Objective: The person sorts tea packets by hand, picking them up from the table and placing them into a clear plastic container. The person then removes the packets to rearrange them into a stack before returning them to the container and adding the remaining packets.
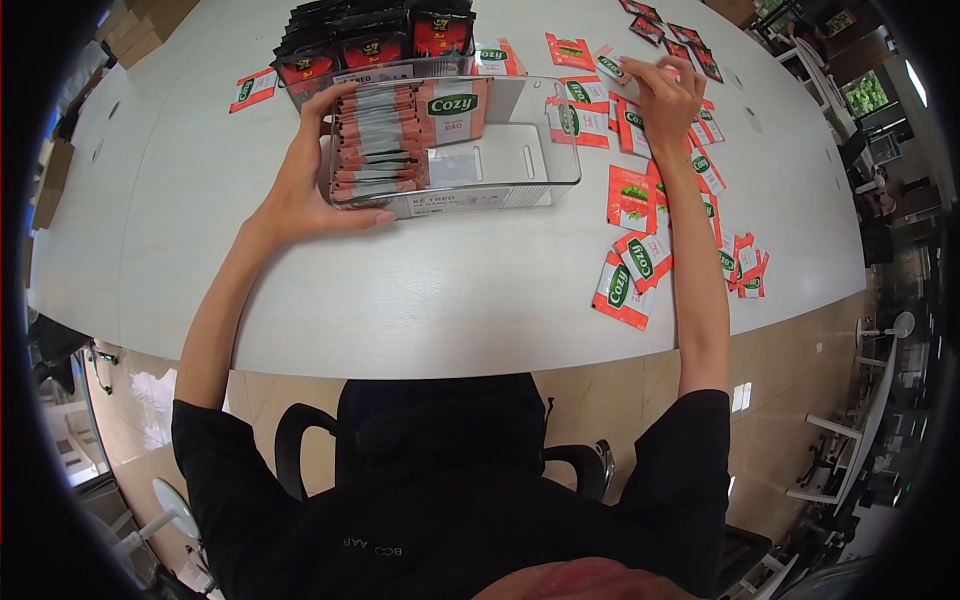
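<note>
A white table (420, 290) with a curved near edge is seen. A clear plastic bin (500, 160) is set on it near the middle, and a second bin of dark red packets (375, 40) is placed just behind it. Orange-and-white tea sachets (630, 265) are scattered flat over the right part, and one sachet (252, 88) is laid at the far left.

black short-sleeved shirt (450, 500), small pale lettering across chest; forearms bare, no watch, no rings.

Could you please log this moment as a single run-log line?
left hand: steadies clear bin of sachets | right hand: picks loose sachet | table: sachets scattered
</note>
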`<control>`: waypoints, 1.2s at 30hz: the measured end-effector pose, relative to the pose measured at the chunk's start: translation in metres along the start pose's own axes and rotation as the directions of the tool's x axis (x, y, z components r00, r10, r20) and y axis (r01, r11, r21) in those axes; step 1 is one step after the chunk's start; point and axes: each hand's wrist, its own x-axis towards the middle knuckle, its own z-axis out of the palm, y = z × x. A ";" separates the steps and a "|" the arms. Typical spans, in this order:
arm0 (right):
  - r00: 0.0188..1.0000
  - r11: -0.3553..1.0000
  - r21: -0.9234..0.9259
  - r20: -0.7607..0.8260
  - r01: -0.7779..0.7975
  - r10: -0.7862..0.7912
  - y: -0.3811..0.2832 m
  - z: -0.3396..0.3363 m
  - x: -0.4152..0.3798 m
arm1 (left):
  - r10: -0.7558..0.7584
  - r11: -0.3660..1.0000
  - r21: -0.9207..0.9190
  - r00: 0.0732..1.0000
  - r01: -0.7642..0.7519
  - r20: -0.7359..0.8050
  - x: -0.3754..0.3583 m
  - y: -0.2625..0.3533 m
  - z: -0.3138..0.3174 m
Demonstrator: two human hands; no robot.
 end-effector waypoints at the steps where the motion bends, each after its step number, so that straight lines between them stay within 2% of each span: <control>1: 0.998 0.999 -0.042 0.068 0.020 -0.017 -0.001 -0.004 0.000 | 0.003 1.000 -0.001 1.000 -0.003 -0.002 0.000 0.000 0.000; 2: 0.998 0.999 -0.045 0.068 0.021 -0.018 0.000 -0.002 -0.003 | 0.018 1.000 0.016 1.000 -0.018 -0.001 0.000 -0.001 -0.001; 4: 0.951 0.963 0.096 0.205 -0.253 0.229 -0.003 0.003 -0.009 | 0.033 0.999 0.033 0.999 -0.033 0.000 0.000 -0.001 -0.001; 5: 0.952 0.963 0.097 0.204 -0.253 0.230 -0.002 0.004 -0.011 | 0.023 0.999 0.028 1.000 -0.023 0.001 0.000 -0.001 -0.001; 7: 0.912 0.913 0.092 0.153 -0.396 0.380 -0.004 0.001 -0.009 | 0.014 1.000 0.024 1.000 -0.014 0.002 0.000 0.000 -0.001; 8: 0.912 0.914 0.090 0.152 -0.396 0.380 -0.003 0.000 -0.009 | 0.006 1.000 0.017 1.000 -0.006 0.000 0.000 0.001 -0.001; 10: 0.858 0.879 0.006 0.220 -0.477 0.464 -0.001 0.002 -0.011 | -0.001 1.000 0.010 1.000 0.001 0.000 0.000 0.001 -0.001; 14: 0.877 0.884 0.112 0.233 -0.454 0.421 0.005 0.015 -0.015 | 0.008 1.000 0.026 1.000 -0.008 0.007 0.000 0.000 -0.002; 16: 0.895 0.883 0.237 0.298 -0.405 0.331 0.003 0.018 -0.015 | 0.002 1.000 0.017 1.000 -0.002 0.007 0.000 0.000 -0.002; 17: 0.895 0.883 0.237 0.298 -0.405 0.331 0.002 0.020 -0.017 | -0.002 1.000 0.003 1.000 0.002 0.006 0.000 0.000 -0.001; 19: 0.845 0.812 0.339 0.432 -0.475 0.314 0.001 0.027 -0.022 | -0.007 1.000 -0.010 1.000 0.008 0.005 0.001 0.002 -0.002; 21: 0.818 0.805 0.319 0.480 -0.500 0.317 0.004 0.028 -0.025 | 0.079 0.996 0.026 0.995 -0.080 0.056 0.002 0.005 -0.005; 25: 0.742 0.778 0.249 0.557 -0.577 0.372 0.006 0.026 -0.024 | 0.081 0.996 0.018 0.995 -0.082 0.053 0.002 0.005 -0.005; 32: 0.799 0.851 0.209 0.503 -0.481 0.329 0.008 0.022 -0.022 | 0.081 0.996 0.025 0.996 -0.082 0.049 0.002 0.005 -0.005; 34: 0.809 0.912 0.076 0.495 -0.404 0.318 0.012 0.020 -0.021 | 0.062 0.998 0.024 0.997 -0.063 0.046 0.001 0.005 -0.005; 36: 0.771 0.898 0.067 0.543 -0.434 0.332 0.016 0.013 -0.019 | 0.080 0.994 0.067 0.996 -0.083 0.043 0.001 0.004 -0.006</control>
